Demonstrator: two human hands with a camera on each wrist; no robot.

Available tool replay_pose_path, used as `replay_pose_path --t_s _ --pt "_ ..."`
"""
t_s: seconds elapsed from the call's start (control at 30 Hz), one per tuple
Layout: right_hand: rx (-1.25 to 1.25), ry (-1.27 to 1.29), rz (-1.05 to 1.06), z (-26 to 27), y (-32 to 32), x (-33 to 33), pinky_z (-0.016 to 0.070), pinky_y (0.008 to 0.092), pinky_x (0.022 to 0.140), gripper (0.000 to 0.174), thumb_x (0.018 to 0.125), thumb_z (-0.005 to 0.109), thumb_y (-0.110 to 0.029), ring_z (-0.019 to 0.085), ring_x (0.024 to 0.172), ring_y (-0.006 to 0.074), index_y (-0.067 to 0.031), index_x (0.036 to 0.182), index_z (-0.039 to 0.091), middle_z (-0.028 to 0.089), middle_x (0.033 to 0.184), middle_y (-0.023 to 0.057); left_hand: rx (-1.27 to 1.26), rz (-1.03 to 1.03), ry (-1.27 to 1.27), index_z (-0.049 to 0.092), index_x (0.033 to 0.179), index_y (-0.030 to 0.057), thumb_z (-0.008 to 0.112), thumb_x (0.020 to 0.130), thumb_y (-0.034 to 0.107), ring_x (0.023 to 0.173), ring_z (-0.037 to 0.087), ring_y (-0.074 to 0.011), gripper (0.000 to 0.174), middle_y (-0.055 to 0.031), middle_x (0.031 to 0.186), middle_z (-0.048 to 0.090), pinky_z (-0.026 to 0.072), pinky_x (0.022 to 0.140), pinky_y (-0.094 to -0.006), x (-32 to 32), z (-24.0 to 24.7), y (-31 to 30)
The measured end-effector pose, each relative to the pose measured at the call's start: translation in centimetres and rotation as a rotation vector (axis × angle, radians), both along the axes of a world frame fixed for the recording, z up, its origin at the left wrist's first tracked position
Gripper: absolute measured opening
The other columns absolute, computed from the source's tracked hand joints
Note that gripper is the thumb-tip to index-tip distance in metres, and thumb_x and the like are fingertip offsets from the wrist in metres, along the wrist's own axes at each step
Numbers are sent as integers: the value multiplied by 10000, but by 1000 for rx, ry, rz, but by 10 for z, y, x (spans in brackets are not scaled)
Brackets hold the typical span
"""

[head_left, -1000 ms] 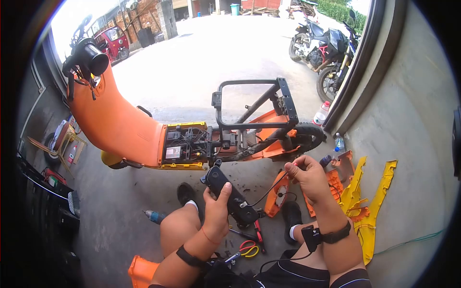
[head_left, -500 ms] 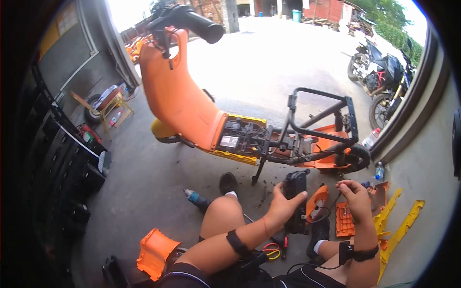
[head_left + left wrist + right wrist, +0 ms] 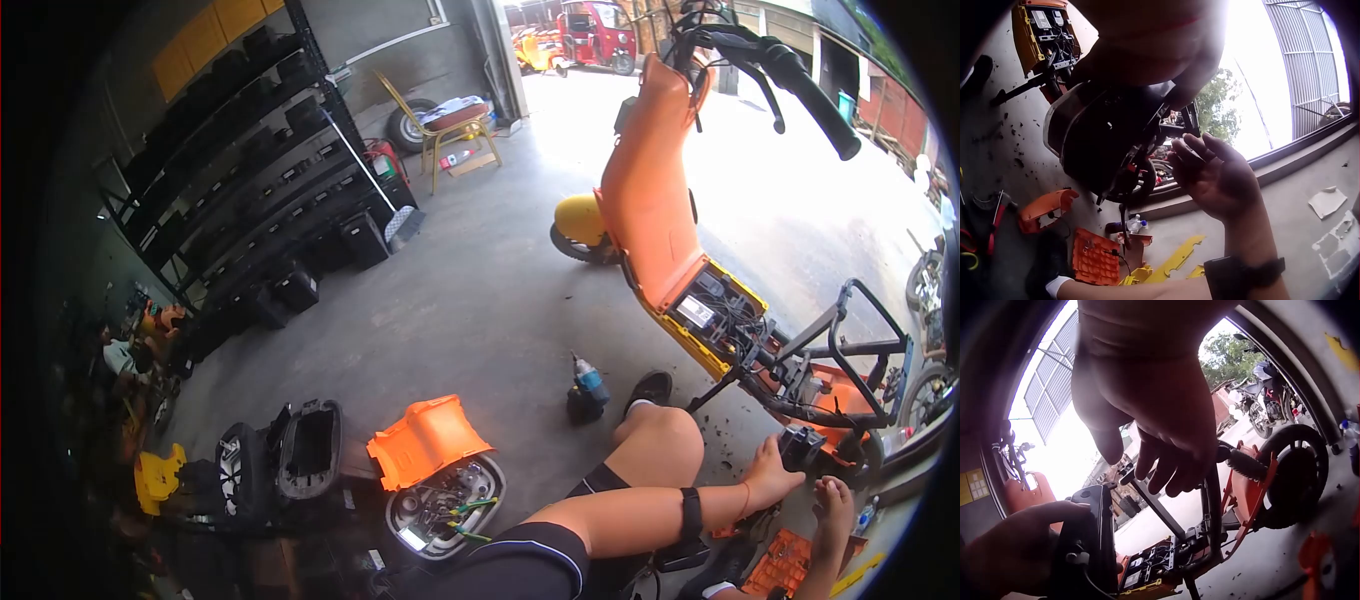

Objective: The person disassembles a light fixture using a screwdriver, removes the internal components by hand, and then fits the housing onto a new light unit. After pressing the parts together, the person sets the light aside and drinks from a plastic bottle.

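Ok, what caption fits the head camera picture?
A left hand grips a black boxy part beside a stripped orange scooter.

Drill (image 3: pixel 587 388) on floor, left of scooter (image 3: pixel 650 210). Chair (image 3: pixel 445 125) far behind-left of scooter, shelves (image 3: pixel 250 130) farther left. Box (image 3: pixel 800 447) before scooter rear, in left hand (image 3: pixel 775 478).

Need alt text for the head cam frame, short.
A seated person's left hand grips a black housing beside a stripped orange scooter on a garage floor, right hand close by. An orange panel and power drill sit nearby.
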State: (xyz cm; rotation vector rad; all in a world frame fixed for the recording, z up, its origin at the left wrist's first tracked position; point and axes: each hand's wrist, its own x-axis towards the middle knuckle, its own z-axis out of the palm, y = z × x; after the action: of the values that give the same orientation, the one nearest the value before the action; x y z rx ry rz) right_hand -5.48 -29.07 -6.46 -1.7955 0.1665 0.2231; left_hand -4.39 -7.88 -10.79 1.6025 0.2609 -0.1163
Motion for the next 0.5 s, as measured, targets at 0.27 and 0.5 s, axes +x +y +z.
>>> replay_pose_path --t_s 0.27,0.5 --pt "330 47 340 -4 33 1 446 367 1006 672 972 608 -468 518 1261 206 -59 1462 397 519 1371 77 -187 93 -144 294 1459 7 780 805 307 1323 460 -397 868 -267 1402 431 377 1116 -435 0 11 -19" --pt "424 361 362 -10 34 6 402 421 1097 586 1010 586 -143 528 1236 235 28 1502 317 476 1411 141 -349 74 -296 243 1503 40 727 844 169 1323 469 -350 827 -246 1376 480 349 1139 -411 33 -22 -24"
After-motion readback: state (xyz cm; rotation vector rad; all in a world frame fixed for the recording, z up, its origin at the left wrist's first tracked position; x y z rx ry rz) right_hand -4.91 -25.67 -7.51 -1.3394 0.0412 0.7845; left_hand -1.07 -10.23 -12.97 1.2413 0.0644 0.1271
